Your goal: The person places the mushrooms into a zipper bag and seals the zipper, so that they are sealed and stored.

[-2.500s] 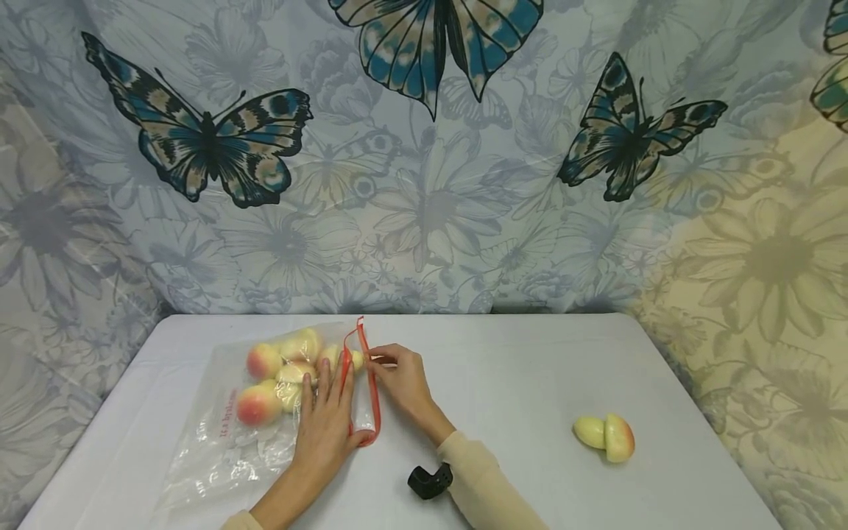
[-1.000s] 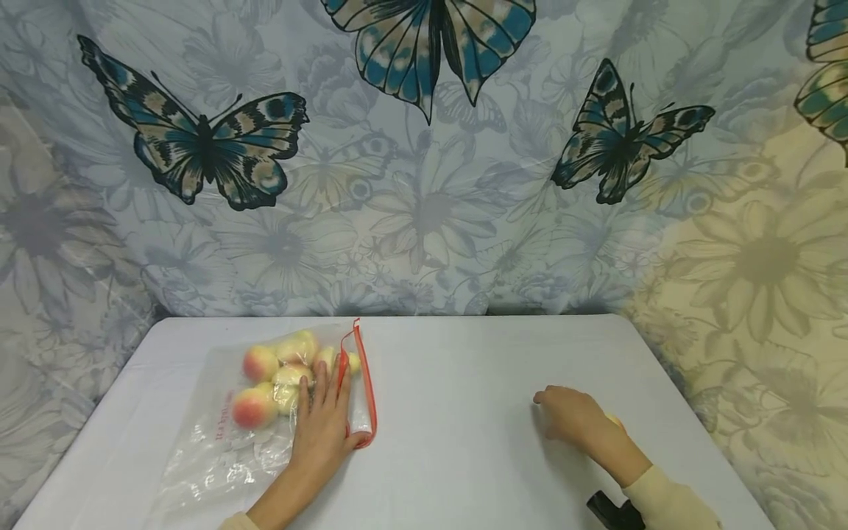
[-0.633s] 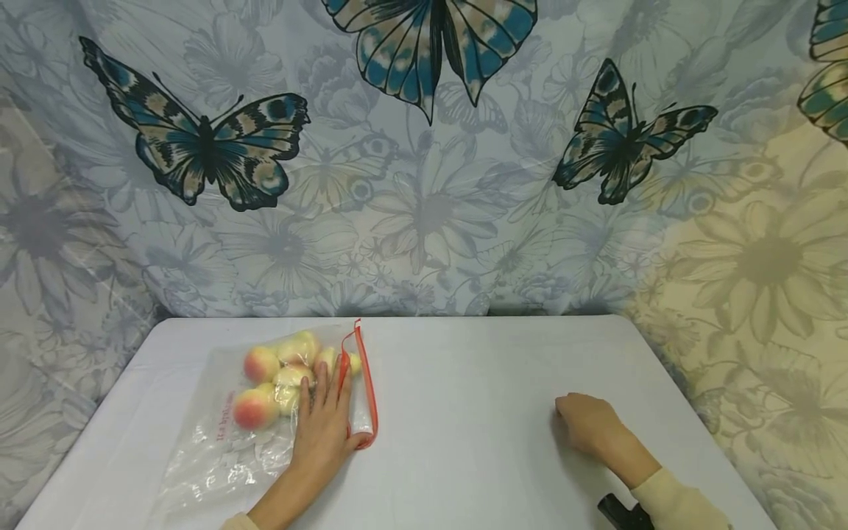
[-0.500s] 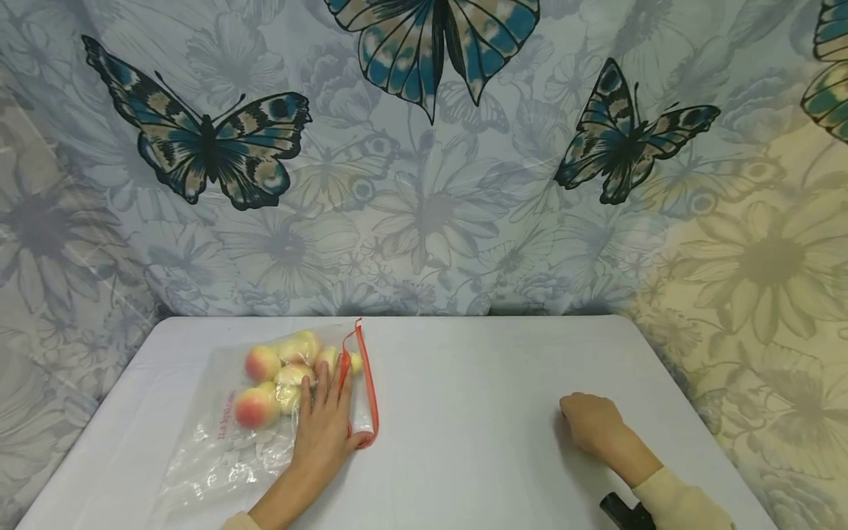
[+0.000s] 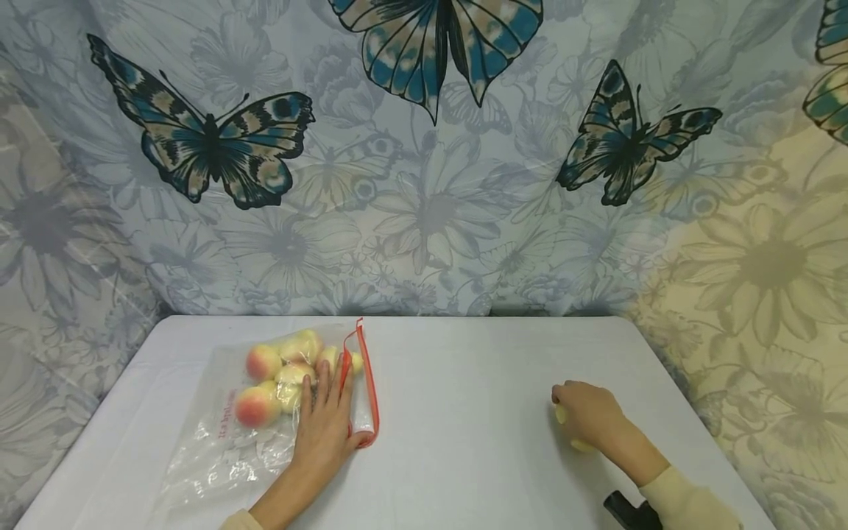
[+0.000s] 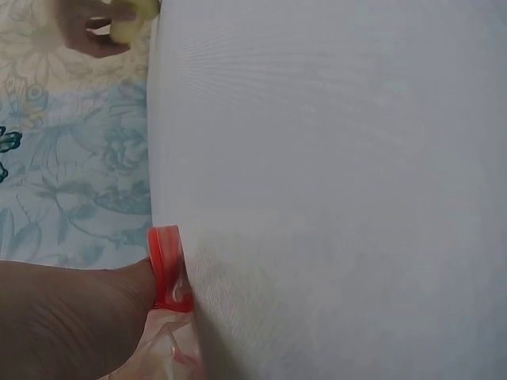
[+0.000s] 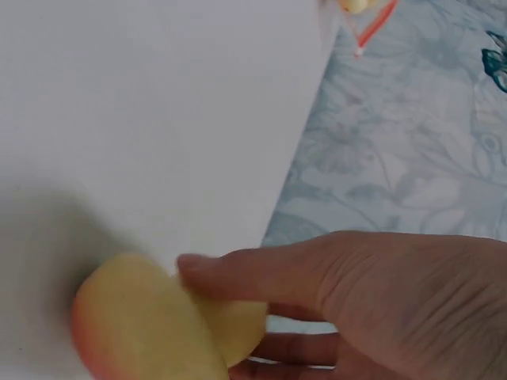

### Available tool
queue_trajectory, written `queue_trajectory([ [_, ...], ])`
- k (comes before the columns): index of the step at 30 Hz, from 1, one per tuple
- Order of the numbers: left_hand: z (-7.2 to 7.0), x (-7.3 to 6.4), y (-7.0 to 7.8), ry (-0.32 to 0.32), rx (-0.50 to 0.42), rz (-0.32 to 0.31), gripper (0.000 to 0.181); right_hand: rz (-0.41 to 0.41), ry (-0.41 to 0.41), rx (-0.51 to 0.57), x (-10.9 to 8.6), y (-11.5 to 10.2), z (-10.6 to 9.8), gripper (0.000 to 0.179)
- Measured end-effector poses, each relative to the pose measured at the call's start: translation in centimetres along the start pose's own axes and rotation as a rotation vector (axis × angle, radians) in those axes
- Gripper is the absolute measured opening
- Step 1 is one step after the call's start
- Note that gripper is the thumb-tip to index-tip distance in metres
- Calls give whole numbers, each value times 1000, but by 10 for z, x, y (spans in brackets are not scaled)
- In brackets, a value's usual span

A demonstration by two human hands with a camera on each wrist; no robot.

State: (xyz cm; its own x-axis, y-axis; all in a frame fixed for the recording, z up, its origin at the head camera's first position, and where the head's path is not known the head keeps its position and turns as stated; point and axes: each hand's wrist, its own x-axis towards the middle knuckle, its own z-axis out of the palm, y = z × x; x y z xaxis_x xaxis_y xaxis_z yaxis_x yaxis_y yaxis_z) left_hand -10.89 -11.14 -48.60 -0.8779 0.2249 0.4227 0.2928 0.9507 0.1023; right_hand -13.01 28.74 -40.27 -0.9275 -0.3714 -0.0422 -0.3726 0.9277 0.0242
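Observation:
My left hand (image 5: 323,430) rests flat on a clear plastic zip bag (image 5: 199,460), fingers spread over it. Its thumb lies at the red zip edge (image 6: 165,265), close up in the left wrist view. Inside the bag are several yellow-and-red mushroom-shaped pieces (image 5: 258,406), partly under the fingers. On the right side, my right hand (image 5: 592,418) grips another mushroom-shaped piece (image 7: 142,321), its thumb laid along the narrower yellow part. The rounded cap, yellow with a red blush, points away from the palm. In the head view the hand hides most of it.
A white-covered table (image 5: 457,412) spreads between the two hands. Behind it hangs a butterfly-and-flower cloth (image 5: 430,221). A black device (image 5: 632,509) sits at the right wrist, by the sleeve.
The right hand has left the bag's zip edge, gone right and picked up the loose mushroom-shaped piece. Lately it has turned slightly, so yellow shows below it. The left hand has stayed in place.

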Motion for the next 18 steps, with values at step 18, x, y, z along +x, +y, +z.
queue_trajectory([
  [18, -1, 0, -1, -17, 16, -1, 122, -18, 161, 356, 26, -6, -12, 36],
])
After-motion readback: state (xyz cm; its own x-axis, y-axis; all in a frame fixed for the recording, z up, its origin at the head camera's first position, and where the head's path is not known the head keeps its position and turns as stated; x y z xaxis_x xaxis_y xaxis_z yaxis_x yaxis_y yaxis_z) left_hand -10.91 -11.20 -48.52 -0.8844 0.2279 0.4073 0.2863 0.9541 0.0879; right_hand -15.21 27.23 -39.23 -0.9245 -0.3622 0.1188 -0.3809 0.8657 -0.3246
